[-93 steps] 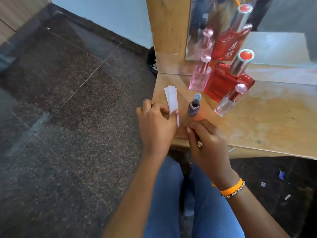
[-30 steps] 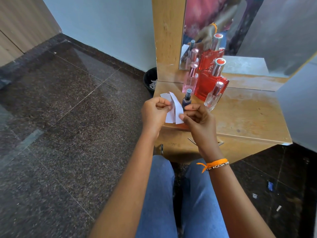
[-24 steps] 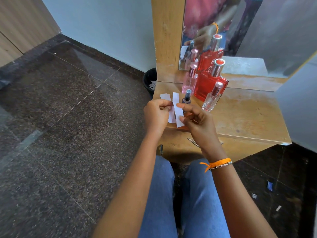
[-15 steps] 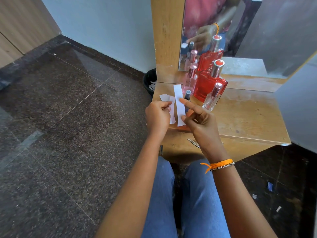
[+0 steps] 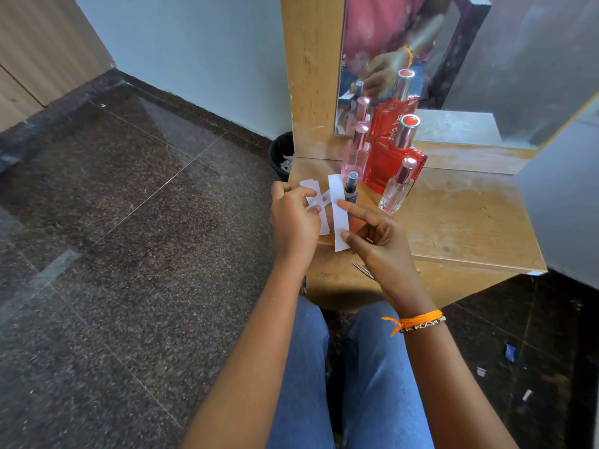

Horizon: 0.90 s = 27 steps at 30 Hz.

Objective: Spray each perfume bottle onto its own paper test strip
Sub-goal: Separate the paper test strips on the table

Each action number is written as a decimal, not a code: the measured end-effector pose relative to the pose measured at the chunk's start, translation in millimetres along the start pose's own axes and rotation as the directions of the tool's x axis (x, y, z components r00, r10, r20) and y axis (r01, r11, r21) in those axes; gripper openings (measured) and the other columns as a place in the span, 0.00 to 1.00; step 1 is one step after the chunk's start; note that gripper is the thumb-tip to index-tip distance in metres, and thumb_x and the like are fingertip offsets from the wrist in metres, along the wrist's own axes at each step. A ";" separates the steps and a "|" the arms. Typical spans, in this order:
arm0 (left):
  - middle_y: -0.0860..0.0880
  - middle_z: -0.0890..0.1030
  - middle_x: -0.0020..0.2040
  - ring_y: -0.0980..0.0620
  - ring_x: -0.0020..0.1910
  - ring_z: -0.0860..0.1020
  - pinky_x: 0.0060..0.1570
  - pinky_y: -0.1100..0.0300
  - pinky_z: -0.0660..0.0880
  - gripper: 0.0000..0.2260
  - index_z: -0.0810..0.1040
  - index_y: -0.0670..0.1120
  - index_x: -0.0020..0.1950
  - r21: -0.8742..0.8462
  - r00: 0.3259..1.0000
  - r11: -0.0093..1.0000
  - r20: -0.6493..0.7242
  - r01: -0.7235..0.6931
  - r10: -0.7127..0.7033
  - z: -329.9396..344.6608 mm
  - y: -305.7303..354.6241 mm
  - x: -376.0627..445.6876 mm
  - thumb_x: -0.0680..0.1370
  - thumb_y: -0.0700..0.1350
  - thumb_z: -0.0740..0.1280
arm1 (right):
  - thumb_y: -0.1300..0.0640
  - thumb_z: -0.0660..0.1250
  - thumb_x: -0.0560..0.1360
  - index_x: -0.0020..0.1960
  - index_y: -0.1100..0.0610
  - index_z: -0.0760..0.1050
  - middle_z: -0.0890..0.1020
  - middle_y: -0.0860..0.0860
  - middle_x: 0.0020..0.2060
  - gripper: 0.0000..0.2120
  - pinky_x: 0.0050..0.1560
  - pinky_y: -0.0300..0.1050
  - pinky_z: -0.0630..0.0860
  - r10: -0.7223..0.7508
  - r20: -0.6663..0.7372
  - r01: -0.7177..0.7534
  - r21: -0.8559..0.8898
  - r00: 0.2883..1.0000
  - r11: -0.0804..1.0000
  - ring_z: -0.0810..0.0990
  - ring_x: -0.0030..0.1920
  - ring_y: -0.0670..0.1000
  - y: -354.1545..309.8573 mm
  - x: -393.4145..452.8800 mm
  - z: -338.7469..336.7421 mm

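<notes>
I see the right hand (image 5: 379,241) pinching one upright paper strip (image 5: 338,212), forefinger extended; the left hand (image 5: 293,218) grips the other strips (image 5: 316,202).

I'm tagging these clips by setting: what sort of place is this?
Probably a room in a home, at a dressing table: a wooden shelf under a mirror, perfume bottles on it, and a dark stone floor.

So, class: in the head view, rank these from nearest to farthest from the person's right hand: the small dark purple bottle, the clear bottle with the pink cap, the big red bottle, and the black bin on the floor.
From the right hand:
1. Small dark purple bottle, just beyond its fingertips.
2. Clear bottle, to the right and further back.
3. Big red bottle, behind both.
4. Black bin, on the floor left of the table.
</notes>
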<state>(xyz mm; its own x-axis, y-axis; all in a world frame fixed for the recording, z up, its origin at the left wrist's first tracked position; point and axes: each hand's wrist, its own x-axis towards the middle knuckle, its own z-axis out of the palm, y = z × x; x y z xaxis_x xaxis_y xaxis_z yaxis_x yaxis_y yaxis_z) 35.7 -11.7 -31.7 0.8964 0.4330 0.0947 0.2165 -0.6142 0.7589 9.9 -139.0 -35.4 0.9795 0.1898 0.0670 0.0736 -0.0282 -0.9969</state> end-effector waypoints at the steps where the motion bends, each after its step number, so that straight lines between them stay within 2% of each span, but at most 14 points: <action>1: 0.46 0.72 0.58 0.48 0.56 0.74 0.50 0.60 0.74 0.11 0.80 0.42 0.56 0.006 1.000 1.000 -0.001 -0.009 0.009 0.4 0.0 -0.3 0.74 0.39 0.70 | 0.72 0.66 0.74 0.62 0.53 0.75 0.75 0.70 0.37 0.22 0.44 0.61 0.76 0.003 0.000 -0.003 -0.003 1.000 1.000 0.73 0.38 0.57 0.2 -0.9 -1.5; 3: 0.45 0.74 0.56 0.46 0.55 0.75 0.48 0.57 0.75 0.11 0.80 0.42 0.57 0.027 1.000 0.999 -0.008 -0.022 0.023 2.1 0.9 -1.3 0.75 0.40 0.70 | 0.72 0.66 0.73 0.62 0.53 0.75 0.75 0.64 0.33 0.22 0.41 0.53 0.75 0.005 -0.006 -0.005 -0.019 1.000 1.000 0.72 0.36 0.55 1.7 -2.4 -4.9; 6: 0.44 0.80 0.50 0.48 0.49 0.78 0.40 0.61 0.70 0.11 0.79 0.42 0.58 0.026 1.000 1.000 -0.019 -0.015 0.016 4.2 3.4 -2.3 0.76 0.41 0.68 | 0.71 0.67 0.73 0.61 0.50 0.76 0.74 0.57 0.31 0.22 0.38 0.40 0.72 0.004 -0.006 -0.004 -0.054 1.000 0.999 0.71 0.33 0.52 3.6 -4.9 -9.7; 10: 0.44 0.82 0.47 0.52 0.42 0.77 0.38 0.62 0.69 0.12 0.78 0.42 0.59 0.010 1.000 1.000 -0.014 -0.001 0.001 3.3 7.6 -0.9 0.76 0.41 0.68 | 0.71 0.67 0.73 0.60 0.49 0.76 0.73 0.56 0.31 0.22 0.38 0.37 0.72 0.009 0.016 -0.008 -0.044 1.000 0.999 0.70 0.33 0.50 5.5 -9.2 -12.9; 14: 0.45 0.81 0.48 0.49 0.45 0.79 0.39 0.57 0.73 0.12 0.80 0.44 0.56 0.030 0.999 0.999 0.013 -0.036 0.036 4.4 7.4 2.8 0.74 0.45 0.70 | 0.71 0.67 0.73 0.62 0.52 0.76 0.73 0.44 0.28 0.22 0.35 0.33 0.70 0.036 0.013 -0.035 -0.032 0.999 0.999 0.70 0.31 0.44 9.7 -10.3 -14.2; 16: 0.46 0.80 0.50 0.49 0.45 0.78 0.35 0.60 0.68 0.11 0.80 0.46 0.55 0.082 0.998 0.995 0.034 -0.049 0.047 6.3 5.3 4.8 0.74 0.47 0.70 | 0.71 0.67 0.73 0.62 0.52 0.77 0.72 0.45 0.28 0.22 0.35 0.33 0.69 0.036 0.008 -0.036 -0.035 0.999 0.999 0.69 0.31 0.43 10.8 -10.8 -15.3; 19: 0.47 0.82 0.49 0.49 0.46 0.80 0.29 0.64 0.62 0.11 0.80 0.47 0.56 0.115 0.999 0.993 0.042 -0.021 0.017 8.8 3.0 6.4 0.75 0.48 0.69 | 0.70 0.67 0.73 0.63 0.53 0.77 0.71 0.53 0.31 0.22 0.36 0.35 0.70 0.043 0.014 -0.043 -0.031 0.999 0.999 0.69 0.33 0.48 11.0 -11.9 -16.8; 22: 0.47 0.83 0.50 0.48 0.48 0.80 0.36 0.61 0.67 0.11 0.79 0.47 0.57 0.126 1.000 0.992 0.016 -0.003 0.001 11.7 1.6 7.7 0.76 0.48 0.69 | 0.70 0.67 0.73 0.63 0.53 0.77 0.73 0.52 0.31 0.21 0.37 0.37 0.71 0.048 0.014 -0.047 -0.036 0.999 0.998 0.70 0.33 0.48 10.4 -13.0 -17.4; 25: 0.47 0.83 0.51 0.48 0.51 0.80 0.43 0.57 0.70 0.14 0.77 0.47 0.61 0.111 1.000 0.994 0.003 0.008 -0.008 12.5 1.1 9.6 0.76 0.48 0.68 | 0.70 0.67 0.73 0.63 0.53 0.77 0.72 0.56 0.32 0.21 0.38 0.43 0.71 0.053 0.018 -0.053 -0.042 0.998 0.998 0.70 0.34 0.51 9.5 -13.6 -18.1; 27: 0.47 0.83 0.50 0.48 0.50 0.79 0.46 0.55 0.72 0.15 0.76 0.47 0.63 0.076 1.000 0.997 0.004 0.017 -0.018 11.4 1.3 10.6 0.76 0.47 0.68 | 0.70 0.67 0.73 0.63 0.54 0.77 0.71 0.57 0.32 0.21 0.39 0.44 0.71 0.054 0.020 -0.053 -0.030 0.998 0.998 0.69 0.34 0.52 8.2 -14.8 -18.2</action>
<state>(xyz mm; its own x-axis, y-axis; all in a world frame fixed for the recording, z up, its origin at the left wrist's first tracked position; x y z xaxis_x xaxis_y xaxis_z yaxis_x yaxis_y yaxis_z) 49.8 -15.5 -37.0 0.8939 0.4413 0.0789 0.2606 -0.6547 0.7096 -0.5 -159.9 -43.8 0.9781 0.2077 0.0125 0.0272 -0.0679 -0.9973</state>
